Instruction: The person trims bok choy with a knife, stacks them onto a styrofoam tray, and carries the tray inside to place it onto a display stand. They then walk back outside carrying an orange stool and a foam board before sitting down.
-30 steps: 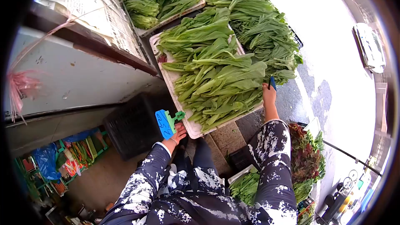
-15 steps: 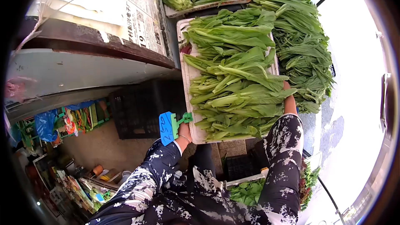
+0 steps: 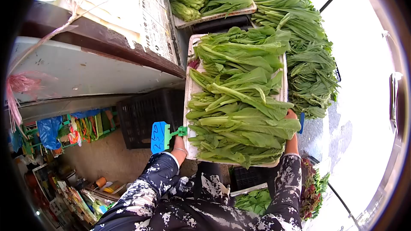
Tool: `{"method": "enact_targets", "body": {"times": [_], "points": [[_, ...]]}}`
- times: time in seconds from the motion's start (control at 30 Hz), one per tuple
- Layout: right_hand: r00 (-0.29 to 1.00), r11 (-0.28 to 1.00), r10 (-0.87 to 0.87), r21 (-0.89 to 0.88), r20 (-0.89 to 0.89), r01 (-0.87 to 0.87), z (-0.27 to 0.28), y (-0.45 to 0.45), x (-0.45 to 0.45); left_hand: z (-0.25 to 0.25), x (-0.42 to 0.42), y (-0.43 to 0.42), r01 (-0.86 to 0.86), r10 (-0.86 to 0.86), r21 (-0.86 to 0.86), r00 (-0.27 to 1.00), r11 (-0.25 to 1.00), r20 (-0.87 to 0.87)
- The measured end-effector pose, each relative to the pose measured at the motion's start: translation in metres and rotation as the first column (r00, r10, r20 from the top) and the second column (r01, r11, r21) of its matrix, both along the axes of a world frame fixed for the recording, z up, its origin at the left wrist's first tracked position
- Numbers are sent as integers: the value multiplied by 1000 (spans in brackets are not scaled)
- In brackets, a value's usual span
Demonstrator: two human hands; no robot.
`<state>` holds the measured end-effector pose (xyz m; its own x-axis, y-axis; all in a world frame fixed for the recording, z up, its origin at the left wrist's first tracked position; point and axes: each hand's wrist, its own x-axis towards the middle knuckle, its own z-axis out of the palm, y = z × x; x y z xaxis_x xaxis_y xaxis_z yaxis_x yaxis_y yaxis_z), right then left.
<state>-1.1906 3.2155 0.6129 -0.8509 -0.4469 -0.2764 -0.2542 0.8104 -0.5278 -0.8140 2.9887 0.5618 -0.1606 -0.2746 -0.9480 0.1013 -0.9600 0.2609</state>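
A white foam tray [image 3: 191, 92] carries a heap of long leafy greens [image 3: 239, 102] lying crosswise. At the tray's near left edge is my left hand [image 3: 179, 146], closed on the rim, its fingers partly hidden under it. My right hand [image 3: 292, 131] grips the opposite edge, partly covered by overhanging leaves. Beside my left hand, a blue price tag [image 3: 159, 137] with handwritten digits hangs off the tray's left rim on a green clip [image 3: 177, 133].
Another tray of greens [image 3: 188, 4] sits at the far side, with a large leafy pile [image 3: 306, 55] to the right. A black crate [image 3: 145, 117] stands on the floor at left, below a counter [image 3: 98, 70]. More leaves [image 3: 253, 201] lie near my legs.
The tray has come toward my body with both hands on it, and the gap between it and the far tray has widened. The price tag has moved along with it.
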Motion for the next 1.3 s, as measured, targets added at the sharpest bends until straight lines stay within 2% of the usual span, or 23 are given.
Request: {"method": "enact_targets", "body": {"times": [0.03,0.17,0.2,0.3,0.33,0.43,0.5,0.53,0.6,0.63,0.67,0.73,0.8,0.9,0.97,1.0,1.03,1.1,1.13,1.17,1.2,1.23,1.3], "points": [[995,1000,11,23,-102,-9,3,10,12,3,8,1,32,-30,-18,997,999,74],[983,987,-133,70,-129,143,16,46,75,-14,55,1,142,-144,42,988,989,47],[973,982,-178,44,-148,186,33,46,99,-32,74,2,141,-140,30,989,989,-46],[942,961,-273,-1,-193,278,62,59,168,-21,105,-5,190,-158,178,971,965,-179],[929,950,-310,-21,-204,312,66,64,193,11,106,-8,214,-188,172,970,962,-155],[869,891,-449,-172,-207,419,68,79,284,-50,171,-29,323,-280,133,921,937,-272],[821,843,-538,-90,-194,531,81,67,388,-69,241,-67,416,-357,117,869,902,-342],[775,734,-631,-322,1,598,68,55,446,-64,277,-92,418,-362,102,866,903,-345],[733,591,-654,-479,185,649,36,54,546,-6,337,-126,468,-402,111,840,877,-365],[707,503,-652,-541,275,674,21,53,596,-15,360,-140,524,-485,101,834,845,-264],[757,672,-653,-452,12,587,42,24,626,-21,363,-152,539,-513,59,825,840,-239],[789,812,-570,-303,-231,498,97,-15,618,22,328,-155,585,-581,-35,794,810,-179],[800,765,-590,-389,-106,513,92,-11,632,62,331,-172,607,-624,-150,772,780,-123],[730,709,-683,-261,-20,656,85,-69,689,82,365,-227,606,-638,-377,769,701,50],[634,585,-758,-268,157,766,28,-73,720,36,386,-277,704,-642,-475,697,528,319],[596,479,-746,-381,298,791,22,-93,731,52,388,-288,736,-611,-516,665,439,429],[554,347,-710,-469,434,812,18,-118,742,73,387,-295,693,-635,-433,713,576,298],[519,270,-665,-475,537,837,-24,-137,761,14,405,-349,704,-709,-537,659,465,251],[477,211,-659,-465,582,860,-29,-153,771,28,400,-352,702,-695,-460,683,543,223],[434,151,-649,-453,625,879,-33,-164,779,14,401,-371,735,-716,-488,641,471,276],[440,269,-703,-364,559,892,-57,-165,791,-1,403,-389,764,-730,-509,598,396,331],[529,309,-661,-449,533,838,-68,-170,799,-6,402,-400,813,-755,-433,551,390,355],[520,412,-695,-318,496,854,-53,-185,802,-14,395,-422,831,-791,-461,495,310,359]]}}
